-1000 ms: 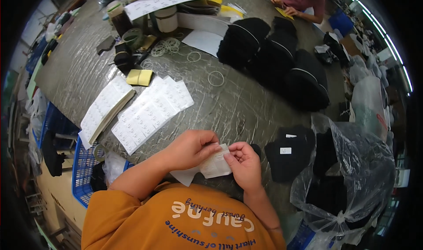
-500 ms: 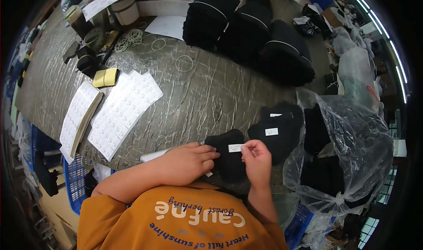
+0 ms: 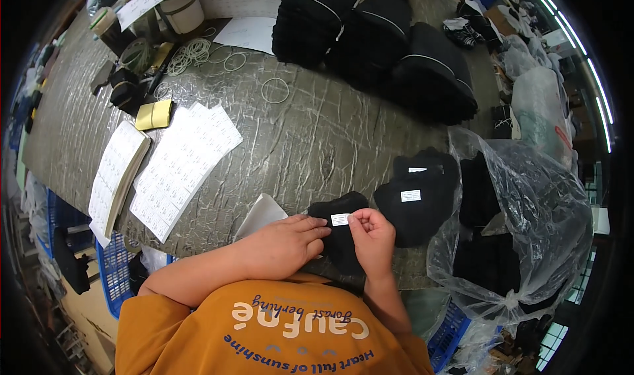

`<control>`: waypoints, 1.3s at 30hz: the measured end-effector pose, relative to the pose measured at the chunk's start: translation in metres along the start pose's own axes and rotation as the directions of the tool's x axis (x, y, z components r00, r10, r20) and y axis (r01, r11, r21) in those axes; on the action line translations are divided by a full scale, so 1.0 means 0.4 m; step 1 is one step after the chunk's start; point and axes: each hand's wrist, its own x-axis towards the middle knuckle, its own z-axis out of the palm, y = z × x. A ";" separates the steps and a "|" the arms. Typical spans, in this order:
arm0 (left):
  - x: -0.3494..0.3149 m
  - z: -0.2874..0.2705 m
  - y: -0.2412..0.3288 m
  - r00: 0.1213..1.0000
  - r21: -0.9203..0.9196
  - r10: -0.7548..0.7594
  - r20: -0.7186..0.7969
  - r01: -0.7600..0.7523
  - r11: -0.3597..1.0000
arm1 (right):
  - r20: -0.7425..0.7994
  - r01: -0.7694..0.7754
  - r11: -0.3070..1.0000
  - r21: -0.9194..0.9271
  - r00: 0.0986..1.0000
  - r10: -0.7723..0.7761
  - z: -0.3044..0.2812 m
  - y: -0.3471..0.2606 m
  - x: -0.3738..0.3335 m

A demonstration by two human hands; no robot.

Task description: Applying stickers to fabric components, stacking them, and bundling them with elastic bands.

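Observation:
A small white label (image 3: 339, 220) lies on a black fabric piece (image 3: 341, 253), and the thumb and forefinger of my right hand (image 3: 374, 239) pinch the label's right end. My left hand (image 3: 290, 244) is curled over a white sheet (image 3: 263, 215) that sticks up behind it; the thumb and the sheet's lower part are hidden. The fingertips of that hand touch the left edge of the same fabric piece. To the right, another black piece (image 3: 416, 223) bears a white label (image 3: 411, 195), and a further black piece (image 3: 429, 160) behind it is partly covered.
A clear plastic bag (image 3: 528, 243) with black pieces stands at the right. Banded black bundles (image 3: 370, 41) lie at the back. Printed sheets (image 3: 191, 163), a thick pad (image 3: 117, 177), a yellow pad (image 3: 154, 114) and loose rubber bands (image 3: 191, 56) are on the left.
My right hand has moved slightly left with the label's end, and the label now sits farther left on the fabric. The white sheet behind my left hand has tilted up.

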 end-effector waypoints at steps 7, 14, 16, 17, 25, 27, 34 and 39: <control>0.006 -0.004 0.001 1.000 -0.002 -0.010 0.012 0.010 1.000 | -0.008 0.030 1.000 -0.009 1.000 -0.030 0.005 0.012 0.002; 0.010 0.005 0.000 0.997 0.117 -0.015 0.075 0.006 0.993 | -0.065 0.018 0.999 -0.044 0.998 -0.021 0.024 -0.014 0.002; 0.018 0.006 0.004 0.995 0.163 -0.020 0.095 0.004 0.987 | -0.116 0.018 0.999 -0.029 0.993 -0.021 0.023 -0.017 0.003; 0.021 0.008 0.003 0.995 0.164 -0.017 0.097 0.000 0.986 | -0.116 0.027 0.998 -0.060 0.993 -0.034 0.022 -0.009 0.005; 0.032 0.014 0.012 0.996 0.186 -0.042 0.084 0.026 0.982 | -0.191 0.107 0.921 -0.374 0.963 -0.190 0.016 0.015 0.016; 0.033 0.015 0.013 0.997 0.201 -0.039 0.062 0.026 0.979 | -0.180 0.215 0.900 -0.380 0.937 -0.300 0.004 0.002 0.022; 0.086 0.037 0.011 0.999 0.375 0.001 0.032 -0.013 0.927 | -0.184 0.089 0.980 -0.176 0.975 -0.122 -0.003 0.026 0.025; 0.091 0.054 0.007 1.000 0.400 0.001 -0.006 0.002 0.916 | -0.172 0.222 0.938 -0.266 0.947 -0.272 0.000 0.034 0.033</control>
